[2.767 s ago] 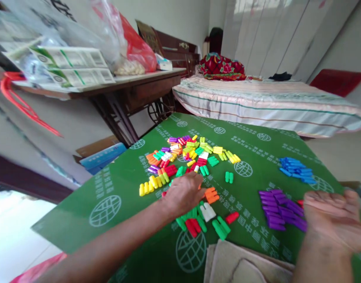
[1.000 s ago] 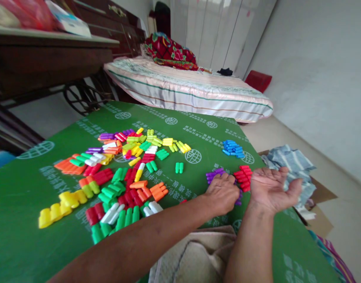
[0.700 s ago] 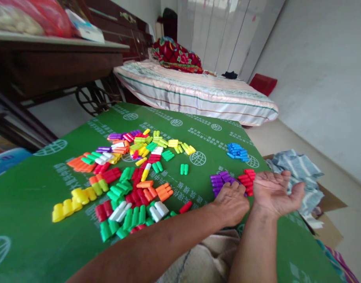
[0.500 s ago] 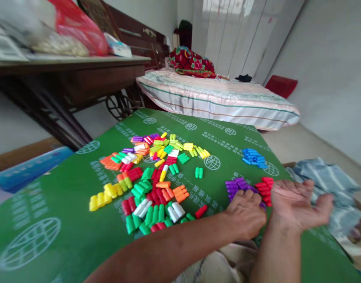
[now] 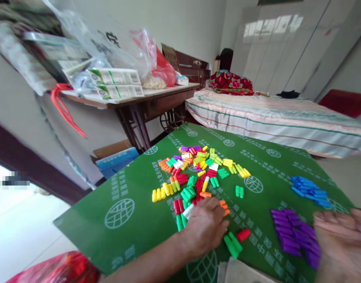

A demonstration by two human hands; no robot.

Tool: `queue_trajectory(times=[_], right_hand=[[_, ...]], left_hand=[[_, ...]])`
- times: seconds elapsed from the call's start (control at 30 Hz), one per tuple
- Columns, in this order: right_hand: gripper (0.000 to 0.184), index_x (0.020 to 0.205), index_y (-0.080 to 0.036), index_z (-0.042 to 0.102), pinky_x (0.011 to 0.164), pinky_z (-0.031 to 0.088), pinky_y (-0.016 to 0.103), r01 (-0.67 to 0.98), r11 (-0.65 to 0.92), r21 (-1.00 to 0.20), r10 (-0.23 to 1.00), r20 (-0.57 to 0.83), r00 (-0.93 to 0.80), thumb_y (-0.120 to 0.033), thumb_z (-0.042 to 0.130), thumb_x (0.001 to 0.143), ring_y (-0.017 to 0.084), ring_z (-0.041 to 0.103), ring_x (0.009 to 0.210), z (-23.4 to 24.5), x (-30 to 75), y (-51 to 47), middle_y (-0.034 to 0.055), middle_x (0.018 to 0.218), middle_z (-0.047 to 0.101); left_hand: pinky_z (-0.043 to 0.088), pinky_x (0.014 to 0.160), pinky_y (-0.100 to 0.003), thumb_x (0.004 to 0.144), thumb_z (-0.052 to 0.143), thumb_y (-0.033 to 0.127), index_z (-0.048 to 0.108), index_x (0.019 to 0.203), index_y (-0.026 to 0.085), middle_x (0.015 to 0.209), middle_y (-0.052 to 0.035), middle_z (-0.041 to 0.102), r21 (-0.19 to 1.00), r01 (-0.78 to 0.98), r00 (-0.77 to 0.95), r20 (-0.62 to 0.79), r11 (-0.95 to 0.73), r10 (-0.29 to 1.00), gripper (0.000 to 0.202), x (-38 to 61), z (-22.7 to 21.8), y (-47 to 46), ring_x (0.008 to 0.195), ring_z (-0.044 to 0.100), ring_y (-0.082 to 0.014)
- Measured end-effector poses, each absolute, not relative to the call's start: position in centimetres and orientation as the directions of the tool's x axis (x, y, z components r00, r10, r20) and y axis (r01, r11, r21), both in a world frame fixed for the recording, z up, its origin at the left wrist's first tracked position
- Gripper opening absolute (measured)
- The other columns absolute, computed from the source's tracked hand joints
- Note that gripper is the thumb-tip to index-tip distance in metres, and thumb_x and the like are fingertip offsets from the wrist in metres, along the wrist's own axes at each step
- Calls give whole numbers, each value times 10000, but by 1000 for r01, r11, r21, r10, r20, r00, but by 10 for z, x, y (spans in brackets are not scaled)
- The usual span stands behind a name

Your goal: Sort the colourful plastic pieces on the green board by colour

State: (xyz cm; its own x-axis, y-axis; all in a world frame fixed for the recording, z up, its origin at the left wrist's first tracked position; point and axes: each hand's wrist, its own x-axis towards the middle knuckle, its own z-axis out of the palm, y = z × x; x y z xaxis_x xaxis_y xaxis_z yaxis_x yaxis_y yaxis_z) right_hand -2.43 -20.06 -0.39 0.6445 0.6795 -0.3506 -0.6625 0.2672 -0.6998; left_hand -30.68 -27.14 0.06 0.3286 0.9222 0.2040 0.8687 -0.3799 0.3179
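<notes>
Green board [image 5: 151, 216] shows as a broad strip lower left and between centre and right heaps, far edge in front of the bed [image 5: 275, 124]. Left hand [image 5: 205, 228], lower centre, curls over the mixed pile [image 5: 188, 193], can't tell what it pinches; right hand [image 5: 339, 239], right edge, palm up, fingers loose, beside purple pieces [image 5: 295, 234]. Mixed pile is short multicoloured tubes, mid-frame, many side by side.

Bare left hand [image 5: 206, 225] and forearm [image 5: 152, 259], bare right hand [image 5: 341, 237]
</notes>
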Motion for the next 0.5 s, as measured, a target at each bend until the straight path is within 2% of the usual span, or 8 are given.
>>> queue_trajectory(times=[0.1, 0.17, 0.27, 0.33, 0.4, 0.47, 0.5], right_hand=[[265, 697, -223, 673, 502, 424, 407, -534, 336, -776, 804, -59, 592, -417, 494, 730, 194, 524, 525, -8, -38, -199, 31, 492, 506], [262, 723, -210, 673, 521, 447, 381, -509, 320, -799, 862, 22, 507, -421, 519, 740, 187, 542, 525, -10, -48, -196, 25, 496, 552], [267, 779, -197, 670, 539, 463, 345, -428, 247, -870, 937, 101, 335, -440, 632, 673, 176, 571, 517, -14, -68, -192, 19, 542, 630], [325, 807, -178, 662, 548, 468, 327, -281, 151, -948, 966, 81, 245, -428, 715, 606, 172, 585, 512, -17, -84, -190, 15, 555, 650], [385, 828, -156, 659, 552, 471, 317, -59, -1, -998, 988, -10, 152, -430, 752, 574, 175, 600, 521, -21, -101, -189, 23, 573, 662], [416, 845, -143, 664, 562, 469, 309, 182, -99, -978, 995, -96, 26, -465, 732, 590, 181, 615, 550, -25, -115, -188, 29, 598, 669], [420, 848, -141, 668, 568, 466, 303, 288, -95, -953, 993, -111, -40, -482, 709, 607, 181, 618, 565, -26, -120, -188, 26, 606, 669]], left_hand=[[502, 784, -333, 841, 476, 267, 604, 902, 185, 959, -75, 612, 367, 889, 148, 335, -273, 931, 164, -352, -14, -297, 893, 567, -190], [487, 882, -382, 840, 483, 284, 590, 1040, 198, 1126, -105, 587, 342, 910, 81, 408, -234, 909, 243, -371, -28, -316, 1027, 550, -223], [416, 1003, -460, 765, 576, 282, 489, 1245, 226, 1386, -122, 424, 275, 940, 74, 411, -201, 909, 490, -380, -48, -341, 1267, 396, -288], [380, 1028, -504, 678, 654, 283, 425, 1314, 236, 1471, -122, 309, 255, 945, 105, 354, -204, 929, 678, -377, -54, -350, 1343, 279, -326], [352, 1038, -537, 619, 700, 293, 392, 1345, 239, 1500, -129, 249, 260, 944, 131, 269, -203, 954, 790, -373, -55, -352, 1366, 224, -345], [325, 1050, -549, 618, 705, 297, 376, 1360, 235, 1507, -132, 233, 271, 945, 134, 190, -184, 973, 814, -370, -53, -350, 1372, 212, -341], [314, 1056, -548, 632, 695, 294, 373, 1364, 229, 1506, -132, 234, 275, 946, 129, 170, -173, 977, 802, -369, -52, -348, 1374, 209, -335]])
